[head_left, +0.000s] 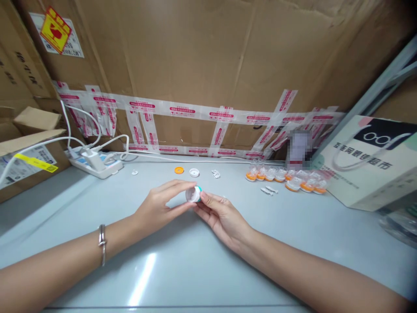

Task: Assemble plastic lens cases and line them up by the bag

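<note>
A small round white part with a teal edge (pixel 194 194) is held between both hands just above the grey table (pixel 182 261). My left hand (pixel 159 206) pinches it from the left with thumb and fingers. My right hand (pixel 221 215) grips it from the right, fingers curled round it. A bracelet sits on my left wrist. Beyond the hands lie an orange ring (pixel 179 170), a white round cap (pixel 194 172) and a small white piece (pixel 215 174).
A row of several clear pieces with orange bases (pixel 286 176) lies at the right, with two small white pieces (pixel 269 190) in front. A white power strip with plugs and cables (pixel 94 163) sits at the left. A paper bag (pixel 371 165) stands at the right. Taped cardboard forms the back wall.
</note>
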{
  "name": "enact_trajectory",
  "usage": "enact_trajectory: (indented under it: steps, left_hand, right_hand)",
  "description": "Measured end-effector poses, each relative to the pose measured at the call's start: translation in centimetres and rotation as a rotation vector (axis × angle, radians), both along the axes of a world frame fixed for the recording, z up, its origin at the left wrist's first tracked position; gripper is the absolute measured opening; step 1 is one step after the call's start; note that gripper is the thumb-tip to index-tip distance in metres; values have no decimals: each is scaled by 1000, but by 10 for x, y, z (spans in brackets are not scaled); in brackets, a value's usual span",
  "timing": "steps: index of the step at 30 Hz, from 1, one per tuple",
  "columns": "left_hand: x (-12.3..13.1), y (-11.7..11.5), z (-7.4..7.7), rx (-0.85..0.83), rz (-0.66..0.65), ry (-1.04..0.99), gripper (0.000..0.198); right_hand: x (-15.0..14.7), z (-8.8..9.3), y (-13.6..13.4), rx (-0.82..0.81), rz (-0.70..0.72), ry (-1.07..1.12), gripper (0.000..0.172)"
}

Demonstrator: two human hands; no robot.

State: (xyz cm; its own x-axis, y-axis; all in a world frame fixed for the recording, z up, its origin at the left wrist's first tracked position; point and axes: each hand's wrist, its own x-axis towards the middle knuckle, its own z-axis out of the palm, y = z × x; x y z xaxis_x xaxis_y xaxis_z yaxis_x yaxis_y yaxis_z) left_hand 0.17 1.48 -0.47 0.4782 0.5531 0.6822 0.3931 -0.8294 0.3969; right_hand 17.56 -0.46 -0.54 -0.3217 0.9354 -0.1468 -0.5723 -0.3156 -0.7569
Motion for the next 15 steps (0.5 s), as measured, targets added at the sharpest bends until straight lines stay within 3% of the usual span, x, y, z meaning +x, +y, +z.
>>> enact_trajectory:
  steps: [15]
  left_hand:
    - [-1, 2, -9, 12, -25, 10, 30]
  right_hand:
    - [2, 0, -1, 41, 35, -48, 18]
